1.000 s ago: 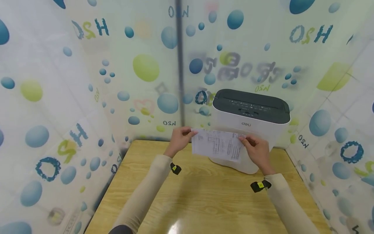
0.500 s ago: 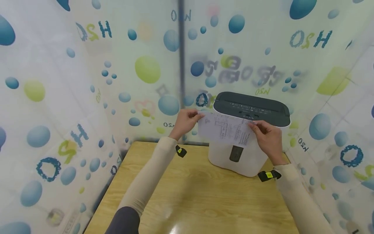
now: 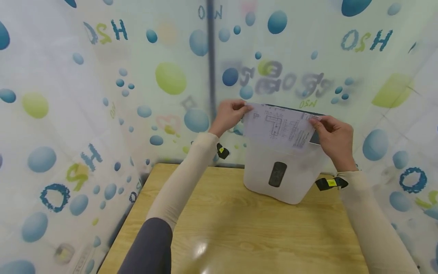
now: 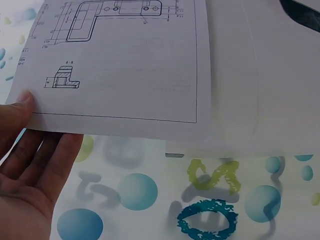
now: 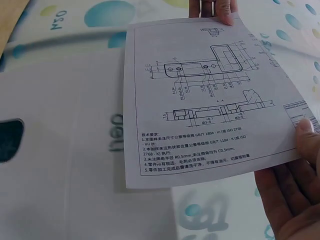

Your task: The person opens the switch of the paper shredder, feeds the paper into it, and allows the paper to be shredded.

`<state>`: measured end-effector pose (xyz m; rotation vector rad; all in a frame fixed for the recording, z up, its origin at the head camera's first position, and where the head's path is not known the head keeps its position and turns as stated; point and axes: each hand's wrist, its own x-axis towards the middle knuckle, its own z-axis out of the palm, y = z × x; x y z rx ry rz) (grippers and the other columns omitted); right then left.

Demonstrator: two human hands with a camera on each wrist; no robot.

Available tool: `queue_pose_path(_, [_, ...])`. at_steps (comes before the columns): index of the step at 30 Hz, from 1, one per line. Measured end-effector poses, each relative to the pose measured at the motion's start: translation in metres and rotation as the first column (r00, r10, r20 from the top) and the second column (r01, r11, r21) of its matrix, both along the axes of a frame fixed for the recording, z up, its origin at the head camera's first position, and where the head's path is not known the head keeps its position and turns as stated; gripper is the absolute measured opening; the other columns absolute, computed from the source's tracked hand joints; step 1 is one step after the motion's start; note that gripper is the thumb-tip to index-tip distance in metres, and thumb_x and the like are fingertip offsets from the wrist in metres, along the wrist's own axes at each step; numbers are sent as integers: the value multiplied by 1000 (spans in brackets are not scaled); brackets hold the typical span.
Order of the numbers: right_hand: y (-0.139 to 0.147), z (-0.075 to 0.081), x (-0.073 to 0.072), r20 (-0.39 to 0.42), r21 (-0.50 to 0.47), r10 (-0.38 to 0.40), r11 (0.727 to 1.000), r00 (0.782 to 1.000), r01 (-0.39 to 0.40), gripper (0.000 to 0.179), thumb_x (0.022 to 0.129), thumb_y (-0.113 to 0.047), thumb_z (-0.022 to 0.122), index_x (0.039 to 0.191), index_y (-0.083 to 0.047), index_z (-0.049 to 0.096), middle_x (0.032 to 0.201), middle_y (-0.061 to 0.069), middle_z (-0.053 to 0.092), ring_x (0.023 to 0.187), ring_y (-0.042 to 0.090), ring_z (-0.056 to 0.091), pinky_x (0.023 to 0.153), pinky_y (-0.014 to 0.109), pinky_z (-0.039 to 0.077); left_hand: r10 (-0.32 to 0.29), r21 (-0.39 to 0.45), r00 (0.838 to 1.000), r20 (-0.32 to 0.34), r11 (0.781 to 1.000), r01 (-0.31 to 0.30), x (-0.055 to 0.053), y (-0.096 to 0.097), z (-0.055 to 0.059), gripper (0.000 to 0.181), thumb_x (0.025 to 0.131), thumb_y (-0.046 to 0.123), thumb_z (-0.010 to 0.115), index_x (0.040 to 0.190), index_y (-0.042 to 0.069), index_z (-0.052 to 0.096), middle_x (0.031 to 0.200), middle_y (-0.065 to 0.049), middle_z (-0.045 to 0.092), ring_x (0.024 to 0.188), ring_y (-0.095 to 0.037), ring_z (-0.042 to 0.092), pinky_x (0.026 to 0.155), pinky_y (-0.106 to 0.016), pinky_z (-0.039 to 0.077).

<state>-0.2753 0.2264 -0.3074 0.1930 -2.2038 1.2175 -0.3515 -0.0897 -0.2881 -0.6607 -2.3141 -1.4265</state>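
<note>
A printed sheet of paper with a technical drawing spans both hands in front of a white paper shredder. My left hand pinches its upper left corner between thumb and fingers; the left wrist view shows the thumb on the printed side of the sheet. At the upper right corner my right hand pinches the paper likewise. In the right wrist view the sheet bears lines of text beneath the drawing. Most of the shredder's dark top is hidden behind the paper.
The shredder stands at the back right of a wooden table, with a dark window on its front. Patterned curtains with bubbles and letters enclose the table's back and sides.
Both hands have lifted the sheet up and to the right, from in front of the shredder's body to the height of its top. The shredder stays in place.
</note>
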Motion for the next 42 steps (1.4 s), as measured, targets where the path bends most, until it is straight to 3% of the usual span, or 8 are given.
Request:
queue_pose_path(4, [9,15,-6,-1,-17,-9,1000,1000,9,38,96,-40,71,112,-6,77,83,-35,62,80,-3,63,71,12,44,0,-12,1000,-12,1000,0,-10,10,15,18,99,29,71,97,15,81,89,-3,78,74,-17,61,65,-26,44])
queue_pose_path(9, [18,34,-20,-17,-49,-1,999,1000,0,34,95,-37,73,110,-8,78,83,-33,64,80,-5,63,72,11,45,-23,25,1000,13,999,23,-22,20,29,17,99,25,71,104,12,81,99,-5,79,84,-13,73,79,-25,56])
queue_pose_path(12, [24,44,-28,-29,-61,6,998,1000,-8,30,96,-33,74,111,-8,78,84,-31,65,80,-7,64,73,9,47,-41,35,999,17,999,40,-30,25,37,16,99,23,71,97,10,79,100,-7,78,88,-14,74,84,-25,58])
queue_pose_path(16, [31,54,-34,-32,-81,19,996,999,-22,29,96,-29,73,114,-7,78,87,-28,67,80,-5,65,75,8,49,-53,32,998,32,998,52,-40,32,46,15,99,22,71,95,9,79,102,-6,79,92,-13,74,84,-23,59])
queue_pose_path(23, [42,65,-42,-6,-131,25,991,1000,-25,27,96,-30,73,114,-11,79,88,-23,70,81,-1,64,77,9,49,-38,21,995,88,999,36,-52,48,61,15,98,26,72,103,14,80,104,-3,78,93,-12,72,86,-23,58])
queue_pose_path(32, [56,69,-61,44,-186,37,982,998,-28,30,94,-32,74,117,-12,79,90,-19,70,83,0,64,76,7,49,-33,17,994,103,999,31,-74,69,65,17,97,23,72,107,11,81,106,-4,78,93,-13,73,84,-23,59])
queue_pose_path(42, [69,58,-81,79,-200,69,978,994,-52,27,94,-31,75,113,-11,79,89,-21,70,78,-2,68,74,7,51,1,-29,994,108,1000,2,-93,81,59,20,98,26,72,109,13,81,105,-4,78,91,-15,70,80,-24,56])
